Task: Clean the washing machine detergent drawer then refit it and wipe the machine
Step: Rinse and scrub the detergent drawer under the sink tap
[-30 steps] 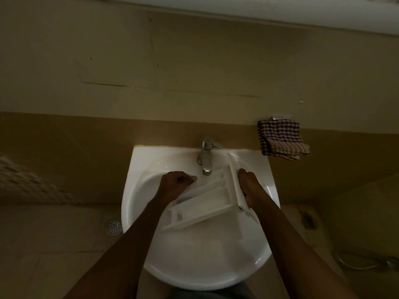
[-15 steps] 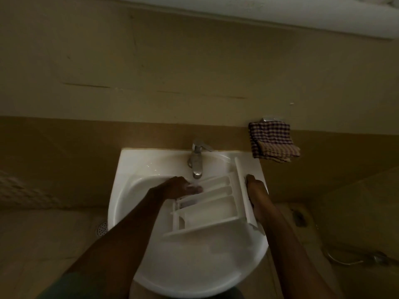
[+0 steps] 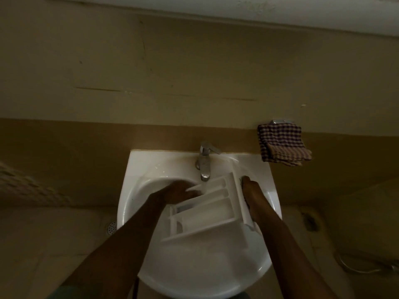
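Gripping the flat front panel of a white plastic detergent drawer, the right hand closes around the panel's outer face, fingers pointing away from the person and partly hidden behind the panel; the left hand rests on the drawer's far long side, blurred, so whether its fingers clasp the edge or only press on it cannot be told. Both bare forearms reach in from the bottom of the view. The drawer, with its long open compartments facing up, is tilted over the bowl of a white ceramic wall-mounted basin, its front panel toward the basin's right rim and its back end toward the basin's middle left. Just behind the drawer, at the centre of the basin's back ledge, stands a chrome single-lever tap, its spout ending just above the drawer's far side; whether water is running cannot be told in the dim light. To the right of the basin, and higher on the wall, a folded dark-and-pale checked cloth hangs from a small metal fitting, well apart from the hands. Left of the basin, low down, a round metal floor drain shows on pale floor tiles; behind the basin the wall is painted in two tan bands.
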